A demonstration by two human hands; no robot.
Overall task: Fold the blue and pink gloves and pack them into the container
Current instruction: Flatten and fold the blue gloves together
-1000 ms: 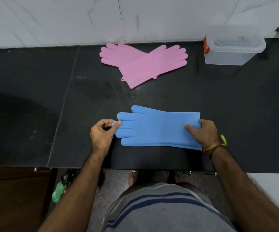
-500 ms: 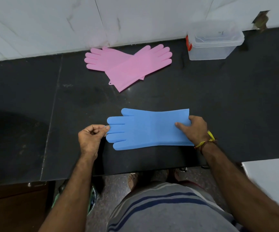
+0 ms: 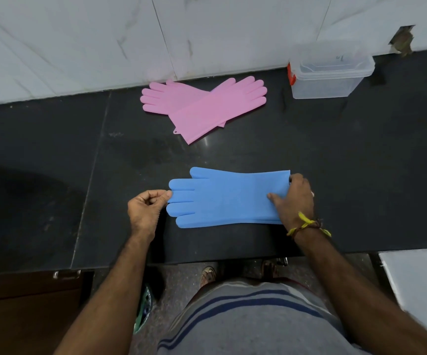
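Note:
The blue gloves (image 3: pixel 229 198) lie flat, stacked one on the other, on the black counter (image 3: pixel 360 162) near its front edge, fingers pointing left. My left hand (image 3: pixel 147 207) pinches a blue fingertip at the left end. My right hand (image 3: pixel 294 198) grips the cuff at the right end, thumb on top. Two pink gloves (image 3: pixel 204 106) lie crossed at the back of the counter. The clear plastic container (image 3: pixel 328 73) with a red clip stands at the back right by the wall.
A white marble wall (image 3: pixel 207 34) runs along the back. The counter's front edge is just below the blue gloves. A brown cabinet (image 3: pixel 23 316) is at the lower left and a white surface (image 3: pixel 419 278) at the lower right.
Both hands hold the same ends of the blue gloves. My right fingers have curled further round the cuff edge. The camera has shifted, so the scene sits more to the left.

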